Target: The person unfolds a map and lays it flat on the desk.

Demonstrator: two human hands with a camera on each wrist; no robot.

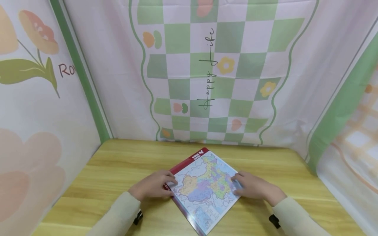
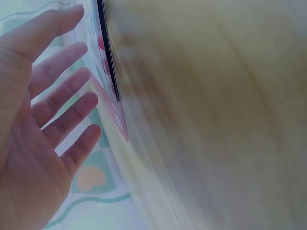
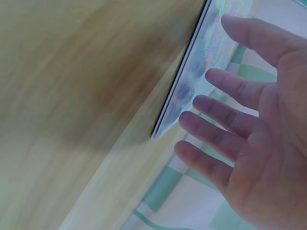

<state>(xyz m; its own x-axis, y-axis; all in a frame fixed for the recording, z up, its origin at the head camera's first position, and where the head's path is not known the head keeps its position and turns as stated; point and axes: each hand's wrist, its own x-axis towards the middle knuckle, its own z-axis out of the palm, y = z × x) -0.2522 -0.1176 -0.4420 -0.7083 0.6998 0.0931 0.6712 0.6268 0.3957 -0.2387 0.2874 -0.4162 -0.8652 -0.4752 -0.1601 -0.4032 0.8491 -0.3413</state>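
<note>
A thin, square-cornered board printed with a coloured map lies turned cornerwise on the wooden table, a red title strip along its upper left edge. At its left corner is my left hand, fingertips right at the rim. My right hand is at the opposite corner, its fingertips overlapping the printed face. The left wrist view shows that hand's fingers spread and fairly straight beside the red-cornered board. Likewise, in the right wrist view the fingers are extended alongside the board's layered edge.
The light wooden tabletop extends around the board. Behind it hangs a green-and-white checked cloth with flowers and lettering. Printed cloth also hangs at the left and right. A small black item sits under the right sleeve.
</note>
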